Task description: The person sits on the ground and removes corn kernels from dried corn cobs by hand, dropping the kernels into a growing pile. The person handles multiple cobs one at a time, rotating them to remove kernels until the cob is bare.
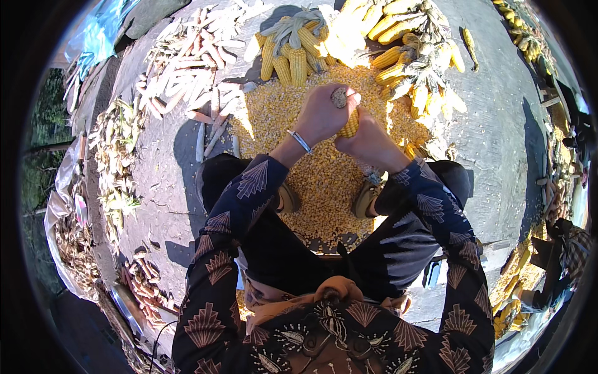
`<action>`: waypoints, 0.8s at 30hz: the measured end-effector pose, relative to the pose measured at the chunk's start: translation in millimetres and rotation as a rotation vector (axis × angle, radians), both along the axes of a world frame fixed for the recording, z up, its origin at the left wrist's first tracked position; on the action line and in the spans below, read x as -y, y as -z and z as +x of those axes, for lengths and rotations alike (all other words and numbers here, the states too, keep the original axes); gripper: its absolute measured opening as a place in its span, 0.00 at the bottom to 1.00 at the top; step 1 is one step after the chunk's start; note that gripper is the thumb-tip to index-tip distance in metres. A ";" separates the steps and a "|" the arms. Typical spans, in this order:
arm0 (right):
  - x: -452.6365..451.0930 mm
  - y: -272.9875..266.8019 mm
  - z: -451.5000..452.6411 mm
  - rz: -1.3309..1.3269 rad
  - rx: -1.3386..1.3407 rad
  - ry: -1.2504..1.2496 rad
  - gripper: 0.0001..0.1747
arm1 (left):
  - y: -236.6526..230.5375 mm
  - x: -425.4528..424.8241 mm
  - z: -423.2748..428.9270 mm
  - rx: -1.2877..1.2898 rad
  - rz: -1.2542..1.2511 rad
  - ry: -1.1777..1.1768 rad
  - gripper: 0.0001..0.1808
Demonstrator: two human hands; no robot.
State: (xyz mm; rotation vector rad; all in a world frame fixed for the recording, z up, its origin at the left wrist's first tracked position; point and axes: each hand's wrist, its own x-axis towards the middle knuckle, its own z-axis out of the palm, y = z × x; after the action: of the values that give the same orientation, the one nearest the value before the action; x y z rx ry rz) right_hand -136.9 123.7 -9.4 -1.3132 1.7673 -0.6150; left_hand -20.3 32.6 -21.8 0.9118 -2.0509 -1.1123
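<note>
My left hand (320, 112) is closed around a corncob (339, 97), whose round grey-brown end pokes out of the fist. Just to the right, my right hand (364, 142) grips an ear of yellow corn (348, 127) with kernels showing in rows. Both hands meet at this ear, and my fingers hide where cob and ear touch or join. A wide heap of loose corn kernels (322, 180) spreads below the hands and between my shoes.
A bunch of unshelled ears (296, 58) tied by its husks lies beyond the heap. More husk-tied ears (395, 28) lie at the far right. Bare cobs (205, 53) are piled at the far left, with dry husks (117, 159) along that side. A single ear (469, 44) lies apart.
</note>
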 end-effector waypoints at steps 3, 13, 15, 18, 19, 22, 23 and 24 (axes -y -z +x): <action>-1.0 4.4 8.6 -0.044 -0.194 -0.004 0.37 | 9.0 1.7 -5.7 -0.048 0.026 -0.144 0.11; 3.4 5.2 -2.1 -0.110 -0.276 -0.070 0.40 | -1.6 28.2 7.0 -0.509 0.889 -0.060 0.11; 4.2 1.4 -4.0 -0.082 -0.279 -0.074 0.41 | -4.7 16.8 5.2 -0.522 0.846 -0.030 0.11; 1.3 -1.2 4.5 -0.207 -0.581 -0.146 0.43 | 4.0 0.5 -3.7 -0.250 0.365 -0.091 0.09; 1.4 -1.1 5.6 -0.174 -0.555 -0.147 0.44 | 7.6 -0.6 -5.3 -0.224 0.280 -0.138 0.09; 1.8 -2.6 2.8 -0.081 -0.372 -0.110 0.46 | 13.1 2.0 -7.1 -0.150 0.087 -0.268 0.10; -0.1 -3.2 0.8 -0.053 -0.237 -0.074 0.46 | 14.1 3.4 -4.8 -0.127 0.065 -0.307 0.11; -1.7 -5.6 -0.5 -0.025 -0.104 -0.042 0.47 | 14.3 3.4 -2.0 -0.106 0.043 -0.351 0.12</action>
State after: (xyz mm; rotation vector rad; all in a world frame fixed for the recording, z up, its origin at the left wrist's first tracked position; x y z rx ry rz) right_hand -137.4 125.4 -3.9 -1.4179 1.8155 -0.5556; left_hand -22.4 29.1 -36.1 1.1563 -1.7046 -0.9921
